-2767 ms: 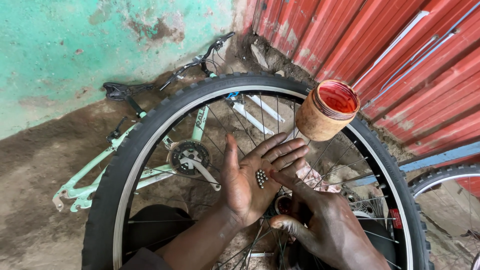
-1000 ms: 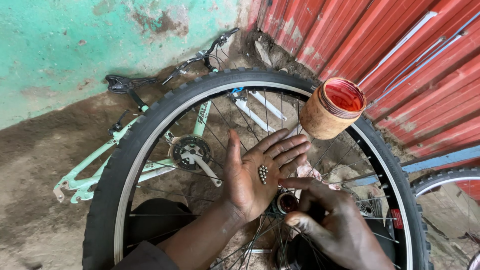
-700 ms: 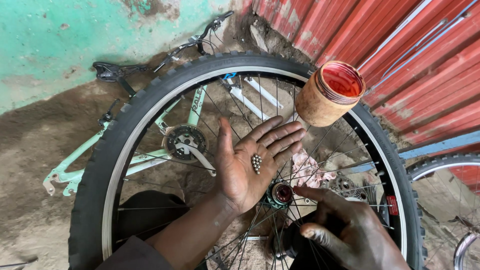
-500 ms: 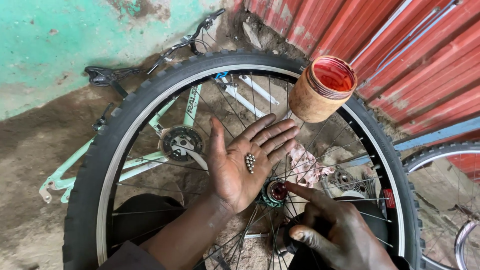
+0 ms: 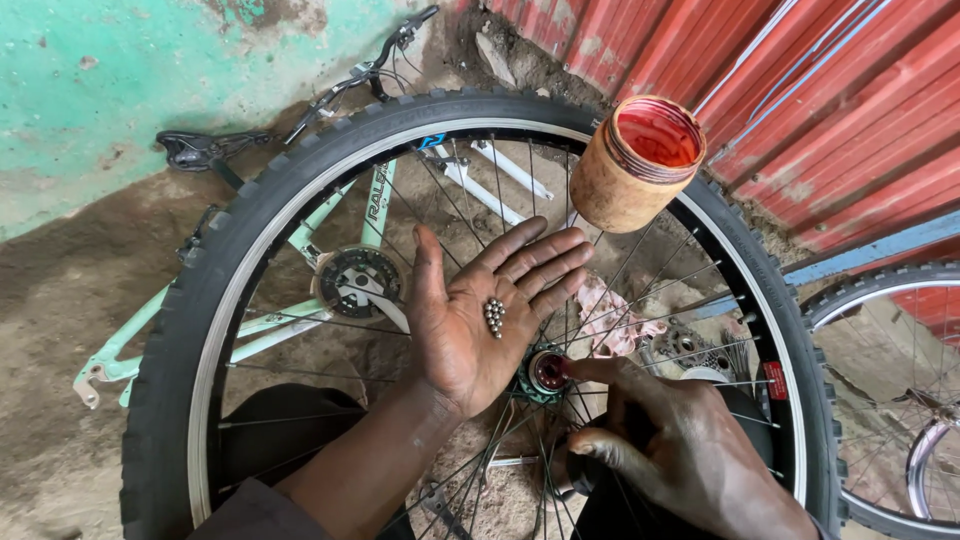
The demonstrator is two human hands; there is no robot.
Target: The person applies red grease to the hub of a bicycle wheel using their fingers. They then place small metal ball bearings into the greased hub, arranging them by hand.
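Observation:
A spoked bicycle wheel [image 5: 200, 300] with a black tyre lies flat in front of me. My left hand [image 5: 480, 310] is held palm up over the spokes, fingers spread, with several small steel bearing balls [image 5: 494, 316] resting in the palm. My right hand [image 5: 680, 450] sits lower right, its index fingertip touching the wheel hub [image 5: 548, 372], whose open cup shows red grease. An open round tub of red grease [image 5: 640, 160] stands on the spokes just beyond my left fingertips.
A pale green bicycle frame [image 5: 300, 320] with its crank lies on the dirt under the wheel, saddle [image 5: 200, 150] at upper left. A red corrugated metal wall [image 5: 850, 100] runs along the right. A second wheel [image 5: 900, 400] lies at the right edge.
My right hand has moved its fingertip onto the hub. My left palm stays open with the balls in it. The view has shifted slightly.

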